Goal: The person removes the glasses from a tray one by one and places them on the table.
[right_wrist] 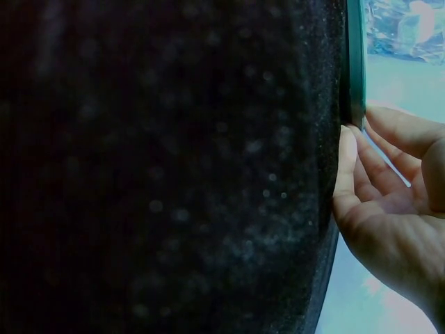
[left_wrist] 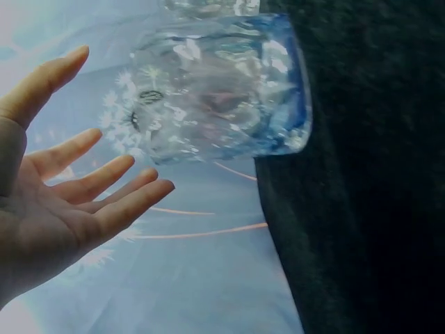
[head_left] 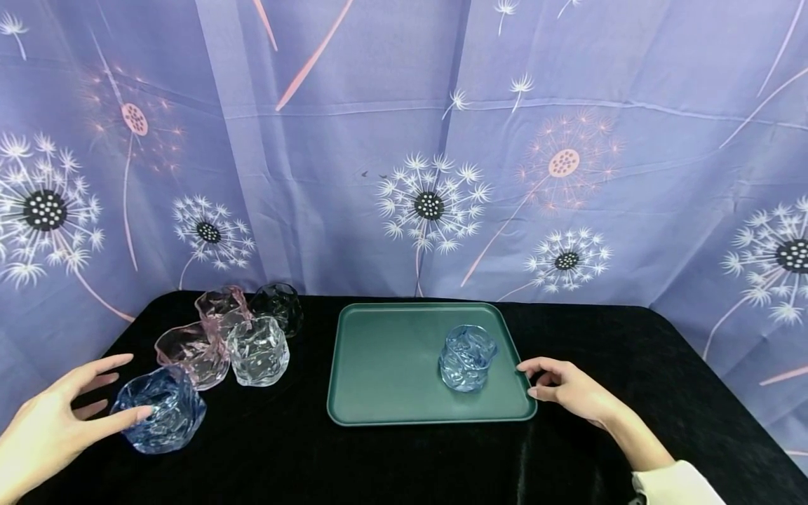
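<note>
Beside a blue wavy-sided glass (head_left: 163, 414), my left hand (head_left: 59, 421) is spread with its thumb and fingers apart. In the left wrist view that hand (left_wrist: 76, 188) stands off from the blue glass (left_wrist: 229, 90), and a gap shows between them. My right hand (head_left: 571, 386) holds the right rim of a green rectangular tray (head_left: 385, 372) between thumb and fingers. The right wrist view has the fingertips of this hand (right_wrist: 396, 174) at the tray's edge (right_wrist: 355, 62). On the tray's right half stands a lighter blue glass (head_left: 467, 359).
Behind the left blue glass are two pinkish glasses (head_left: 192, 354) (head_left: 224, 308), a clear glass (head_left: 259, 354) and a dark glass (head_left: 278, 308), grouped closely. A black cloth (head_left: 284, 456) covers the table. A purple dandelion-print curtain (head_left: 341, 210) hangs behind and at both sides.
</note>
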`<state>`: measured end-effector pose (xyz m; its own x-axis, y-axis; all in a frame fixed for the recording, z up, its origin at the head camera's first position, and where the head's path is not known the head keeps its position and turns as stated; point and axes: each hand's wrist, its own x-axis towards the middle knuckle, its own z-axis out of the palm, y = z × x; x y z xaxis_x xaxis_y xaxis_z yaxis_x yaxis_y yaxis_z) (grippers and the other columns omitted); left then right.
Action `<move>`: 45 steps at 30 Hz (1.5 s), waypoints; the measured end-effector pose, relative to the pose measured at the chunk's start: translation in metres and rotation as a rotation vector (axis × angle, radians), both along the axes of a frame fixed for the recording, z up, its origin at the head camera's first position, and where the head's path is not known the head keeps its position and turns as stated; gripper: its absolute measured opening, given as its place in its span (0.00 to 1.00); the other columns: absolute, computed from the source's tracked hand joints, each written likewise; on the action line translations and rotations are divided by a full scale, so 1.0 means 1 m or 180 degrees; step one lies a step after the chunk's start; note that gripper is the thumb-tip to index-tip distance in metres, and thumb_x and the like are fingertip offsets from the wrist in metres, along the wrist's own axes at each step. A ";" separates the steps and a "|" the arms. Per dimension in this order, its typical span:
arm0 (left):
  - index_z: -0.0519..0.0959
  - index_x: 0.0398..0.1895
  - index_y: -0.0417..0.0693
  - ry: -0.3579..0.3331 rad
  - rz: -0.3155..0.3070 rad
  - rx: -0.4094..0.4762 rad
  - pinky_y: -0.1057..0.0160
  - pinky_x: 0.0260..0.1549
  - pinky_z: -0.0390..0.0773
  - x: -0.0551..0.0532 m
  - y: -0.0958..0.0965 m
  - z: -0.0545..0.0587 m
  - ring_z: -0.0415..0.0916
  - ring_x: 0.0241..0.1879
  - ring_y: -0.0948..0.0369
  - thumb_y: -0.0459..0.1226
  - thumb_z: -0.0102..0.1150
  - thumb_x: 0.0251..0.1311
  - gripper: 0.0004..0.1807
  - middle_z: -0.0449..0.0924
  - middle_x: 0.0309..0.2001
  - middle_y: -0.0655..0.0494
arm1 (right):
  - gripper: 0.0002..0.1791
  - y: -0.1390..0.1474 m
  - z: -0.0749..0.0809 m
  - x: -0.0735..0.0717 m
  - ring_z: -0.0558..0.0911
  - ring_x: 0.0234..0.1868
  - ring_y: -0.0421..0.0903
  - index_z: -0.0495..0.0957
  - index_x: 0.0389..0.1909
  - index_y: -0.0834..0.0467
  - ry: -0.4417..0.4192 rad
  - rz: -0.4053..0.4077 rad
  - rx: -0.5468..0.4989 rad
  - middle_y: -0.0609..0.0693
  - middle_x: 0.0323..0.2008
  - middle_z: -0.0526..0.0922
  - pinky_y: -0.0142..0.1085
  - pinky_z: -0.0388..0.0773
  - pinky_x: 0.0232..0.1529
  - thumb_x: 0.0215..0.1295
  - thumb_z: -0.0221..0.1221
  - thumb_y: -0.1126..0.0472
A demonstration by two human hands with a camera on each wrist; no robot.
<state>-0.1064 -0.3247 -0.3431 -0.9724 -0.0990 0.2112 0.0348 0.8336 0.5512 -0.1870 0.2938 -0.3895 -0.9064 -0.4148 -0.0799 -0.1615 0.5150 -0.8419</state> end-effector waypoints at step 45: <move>0.69 0.57 0.40 0.0539 -0.1475 0.0235 0.54 0.40 0.77 -0.054 0.154 0.016 0.71 0.49 0.49 0.39 0.71 0.44 0.34 0.69 0.55 0.44 | 0.21 0.001 -0.003 -0.001 0.75 0.32 0.43 0.70 0.51 0.69 0.0091 -0.0017 0.0024 0.60 0.41 0.72 0.33 0.75 0.31 0.57 0.60 0.67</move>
